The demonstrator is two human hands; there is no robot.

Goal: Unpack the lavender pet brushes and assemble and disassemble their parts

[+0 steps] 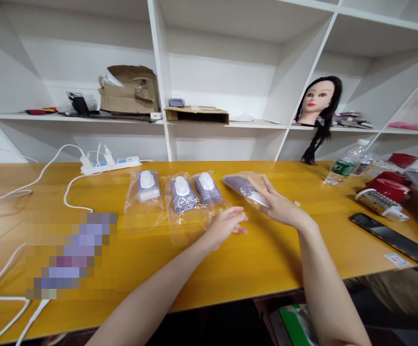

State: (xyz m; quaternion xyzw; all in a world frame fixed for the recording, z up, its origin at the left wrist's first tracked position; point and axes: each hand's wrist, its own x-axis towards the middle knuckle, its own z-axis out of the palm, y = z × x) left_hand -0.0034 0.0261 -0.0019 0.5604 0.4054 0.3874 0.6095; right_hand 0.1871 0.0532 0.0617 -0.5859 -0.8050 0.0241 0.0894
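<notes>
Nearest the camera, both bare forearms reach out over the yellow tabletop [252, 259]. The left hand [226, 225] rests low with its fingers loosely bent, its grip slack and empty, fingertips at the loose lower edge of the nearest clear plastic. The right hand [279, 205] is just beyond it. Its grip is open, with the fingers stretched flat on the near end of the fourth bag [243, 187], pressing on it rather than clasping it; the thumb is hidden. That bag holds a purple piece with a white toothed end and lies slanted on the tabletop, at the right end of a row. The third bag [207, 188], second bag [182, 194] and first bag [147, 190] lie side by side to its left, each with a purple and white piece inside. By my reading, the step in hand is settling the fourth bag beside the others. Squaring it up would call for a light turn so it lies parallel, without nudging the third bag. Off to the right lie a dark phone [392, 239], a red grater [380, 202] and a water bottle [344, 168]. Behind the row sits a white power strip [111, 164]. Farthest back, the white shelf [230, 126] carries a cardboard box [129, 91] and a mannequin head [317, 101].
</notes>
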